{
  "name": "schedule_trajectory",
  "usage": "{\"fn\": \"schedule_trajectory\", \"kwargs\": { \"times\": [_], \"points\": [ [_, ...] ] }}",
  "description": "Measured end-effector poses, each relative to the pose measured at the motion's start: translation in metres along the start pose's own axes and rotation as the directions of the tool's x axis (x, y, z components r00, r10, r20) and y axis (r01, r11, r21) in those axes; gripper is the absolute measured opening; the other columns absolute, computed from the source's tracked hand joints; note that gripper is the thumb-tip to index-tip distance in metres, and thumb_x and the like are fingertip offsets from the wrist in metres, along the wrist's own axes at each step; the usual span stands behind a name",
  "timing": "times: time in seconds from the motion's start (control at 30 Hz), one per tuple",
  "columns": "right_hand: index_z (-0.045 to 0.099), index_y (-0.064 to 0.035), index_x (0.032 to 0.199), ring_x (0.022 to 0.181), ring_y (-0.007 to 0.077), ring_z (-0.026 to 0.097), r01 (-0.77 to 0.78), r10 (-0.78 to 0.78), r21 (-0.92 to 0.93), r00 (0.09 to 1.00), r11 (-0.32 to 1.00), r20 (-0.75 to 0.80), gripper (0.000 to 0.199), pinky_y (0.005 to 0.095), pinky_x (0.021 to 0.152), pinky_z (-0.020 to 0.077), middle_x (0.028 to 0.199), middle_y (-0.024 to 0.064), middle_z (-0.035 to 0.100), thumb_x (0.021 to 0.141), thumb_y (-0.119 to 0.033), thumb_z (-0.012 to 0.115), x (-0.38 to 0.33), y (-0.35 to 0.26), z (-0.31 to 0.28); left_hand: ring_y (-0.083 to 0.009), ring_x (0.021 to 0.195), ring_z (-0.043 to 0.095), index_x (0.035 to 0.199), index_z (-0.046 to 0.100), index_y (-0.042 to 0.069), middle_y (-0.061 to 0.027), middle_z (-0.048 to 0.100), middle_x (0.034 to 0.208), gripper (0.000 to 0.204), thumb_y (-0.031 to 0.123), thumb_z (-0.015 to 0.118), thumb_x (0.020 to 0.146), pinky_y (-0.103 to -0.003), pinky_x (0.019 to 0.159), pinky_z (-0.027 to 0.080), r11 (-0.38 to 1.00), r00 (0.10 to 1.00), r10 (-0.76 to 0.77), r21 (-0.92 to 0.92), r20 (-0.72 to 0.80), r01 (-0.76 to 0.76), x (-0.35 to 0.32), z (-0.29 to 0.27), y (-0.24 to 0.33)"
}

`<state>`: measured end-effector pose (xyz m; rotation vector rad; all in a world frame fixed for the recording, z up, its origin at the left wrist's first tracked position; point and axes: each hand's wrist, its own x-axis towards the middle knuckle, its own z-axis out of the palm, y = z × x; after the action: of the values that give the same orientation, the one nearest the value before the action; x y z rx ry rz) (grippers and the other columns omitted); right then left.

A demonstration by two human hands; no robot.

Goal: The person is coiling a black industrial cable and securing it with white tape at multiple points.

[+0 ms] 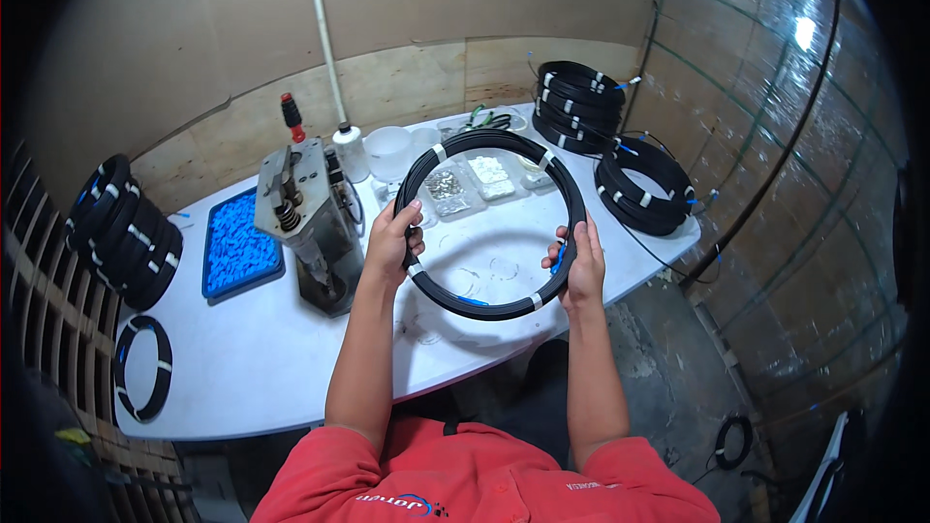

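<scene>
Between my hands, a coil of black cable [484, 311] is held up over the white table [262, 358]. White tape bands bind it at several spots, and blue connector pieces show at its lower edge and right side. My left hand [395, 240] grips the coil's left side, fingers wrapped round it. On the opposite side my right hand [583, 261] is closed on the coil, thumb up along the cable and fingertips curled inside the ring. Behind the coil, clear trays hold small metal parts [448, 189] and white pieces [492, 177].
A metal press [305, 223] with a red-and-black handle stands left of centre. Beside it lies a blue tray [242, 247] of small blue parts. Stacked black coils stand at left [126, 232] and back right [578, 107]. A single coil [143, 368] lies front left.
</scene>
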<state>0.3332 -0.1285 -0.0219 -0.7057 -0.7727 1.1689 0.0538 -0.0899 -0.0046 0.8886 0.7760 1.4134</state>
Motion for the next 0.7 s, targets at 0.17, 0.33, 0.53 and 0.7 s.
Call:
{"fn": "schedule_trajectory", "kwargs": {
  "times": [0.17,0.33,0.53,0.7],
  "points": [
    [0.036,-0.0110,0.149,0.067,0.0136,0.054,-0.054,0.050,0.037,0.992,0.998,0.120,0.048,0.0311,0.055,0.0535,0.098,0.0067,0.052,0.108,-0.033,0.045,-0.002,0.009,0.021,-0.0044,0.052,0.041,0.109,0.059,0.011,0.0039,0.048,0.077,0.020,0.021,0.067,0.095,-0.023,0.046,0.035,0.994,0.986,0.092,0.069,-0.136,-0.084,-0.038,-0.010,0.032],
    [0.028,-0.0123,0.153,0.069,0.0132,0.057,-0.158,0.109,0.124,0.936,0.980,0.334,0.051,0.0328,0.056,0.0566,0.099,0.0064,0.052,0.109,-0.034,0.041,-0.008,0.030,0.072,-0.0024,0.050,0.041,0.148,0.043,0.013,0.0058,0.049,0.074,0.058,0.018,0.066,0.095,-0.020,0.045,0.034,0.960,0.924,0.270,0.155,-0.269,-0.235,-0.106,-0.017,0.092],
    [0.026,-0.0147,0.154,0.070,0.0153,0.057,-0.309,0.149,0.180,0.793,0.934,0.591,0.051,0.0351,0.058,0.0570,0.100,0.0072,0.052,0.109,-0.035,0.040,-0.040,0.047,0.149,-0.0019,0.050,0.040,0.140,0.050,0.010,0.0024,0.052,0.081,0.045,0.019,0.063,0.098,-0.019,0.043,0.037,0.898,0.790,0.438,0.252,-0.429,-0.361,-0.194,-0.050,0.141],
    [0.027,-0.0191,0.155,0.069,0.0164,0.057,-0.501,0.224,0.167,0.628,0.849,0.746,0.051,0.0360,0.058,0.0570,0.098,0.0070,0.053,0.108,-0.037,0.040,-0.082,0.078,0.199,-0.0040,0.055,0.044,0.141,0.047,0.006,-0.0028,0.053,0.086,0.048,0.020,0.063,0.098,-0.018,0.044,0.037,0.860,0.632,0.509,0.329,-0.584,-0.390,-0.273,-0.075,0.153]
  ]
}}
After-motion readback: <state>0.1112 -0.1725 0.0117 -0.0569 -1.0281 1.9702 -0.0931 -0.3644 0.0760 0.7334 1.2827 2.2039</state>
